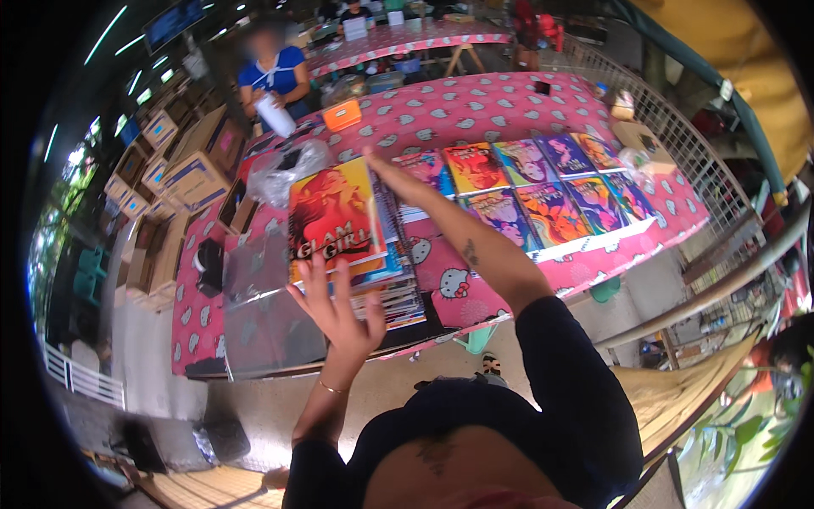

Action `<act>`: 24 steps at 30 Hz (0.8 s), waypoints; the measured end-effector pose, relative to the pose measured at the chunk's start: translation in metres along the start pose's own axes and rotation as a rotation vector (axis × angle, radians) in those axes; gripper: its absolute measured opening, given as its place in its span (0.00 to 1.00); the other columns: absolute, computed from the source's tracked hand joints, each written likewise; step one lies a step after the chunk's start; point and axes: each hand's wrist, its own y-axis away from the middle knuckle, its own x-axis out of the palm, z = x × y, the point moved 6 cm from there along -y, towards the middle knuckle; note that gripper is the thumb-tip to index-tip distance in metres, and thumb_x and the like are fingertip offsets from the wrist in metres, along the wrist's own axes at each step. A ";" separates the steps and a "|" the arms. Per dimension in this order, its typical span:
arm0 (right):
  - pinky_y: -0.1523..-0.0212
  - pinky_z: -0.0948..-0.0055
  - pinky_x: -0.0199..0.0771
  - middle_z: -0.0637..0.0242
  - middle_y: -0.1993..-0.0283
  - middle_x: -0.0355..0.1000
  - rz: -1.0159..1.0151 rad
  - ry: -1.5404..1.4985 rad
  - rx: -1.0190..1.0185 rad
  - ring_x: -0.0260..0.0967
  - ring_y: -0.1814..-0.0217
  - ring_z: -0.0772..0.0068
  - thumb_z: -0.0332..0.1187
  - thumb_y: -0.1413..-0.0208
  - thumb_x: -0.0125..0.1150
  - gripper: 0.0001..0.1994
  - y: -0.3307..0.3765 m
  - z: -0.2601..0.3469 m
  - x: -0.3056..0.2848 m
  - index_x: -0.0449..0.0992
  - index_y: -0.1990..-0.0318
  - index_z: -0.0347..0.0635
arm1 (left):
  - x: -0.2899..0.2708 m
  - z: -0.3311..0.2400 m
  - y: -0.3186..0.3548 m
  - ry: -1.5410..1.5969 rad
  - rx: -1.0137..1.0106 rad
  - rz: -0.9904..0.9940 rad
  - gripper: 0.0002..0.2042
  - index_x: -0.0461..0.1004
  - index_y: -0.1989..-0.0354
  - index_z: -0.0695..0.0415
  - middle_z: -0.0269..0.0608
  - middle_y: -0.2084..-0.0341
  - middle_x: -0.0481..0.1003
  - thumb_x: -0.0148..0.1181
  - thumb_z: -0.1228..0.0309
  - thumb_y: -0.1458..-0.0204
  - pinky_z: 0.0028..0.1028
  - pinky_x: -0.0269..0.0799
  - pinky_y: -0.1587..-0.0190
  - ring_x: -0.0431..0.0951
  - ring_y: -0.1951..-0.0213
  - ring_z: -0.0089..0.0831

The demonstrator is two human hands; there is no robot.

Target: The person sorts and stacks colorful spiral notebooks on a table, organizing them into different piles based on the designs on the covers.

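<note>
A large book with a red and orange cover (335, 212) is tilted above a stack of spiral-bound books (394, 297) on a table with a pink patterned cloth (475, 110). My left hand (339, 310) presses spread fingers on the book's near edge. My right hand (383, 170) holds its far right edge, the forearm stretched over the table. A clear plastic sleeve (263, 314) lies left of the stack, beside my left hand.
Two rows of colourful books (543, 191) lie on the table's right half. A person in a blue top (273, 72) stands at the far side holding a white object. Cardboard boxes (191, 161) are stacked at the left. A wire rack (678, 127) stands at the right.
</note>
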 end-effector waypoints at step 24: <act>0.26 0.55 0.24 0.55 0.23 0.30 -0.258 0.279 -0.071 0.18 0.21 0.52 0.74 0.45 0.27 0.48 0.090 0.017 0.061 0.36 0.26 0.49 | 0.127 0.263 0.011 1.290 -0.951 0.291 0.39 0.49 0.30 0.60 0.45 0.33 0.55 0.46 0.44 0.40 0.36 0.55 0.33 0.63 0.37 0.39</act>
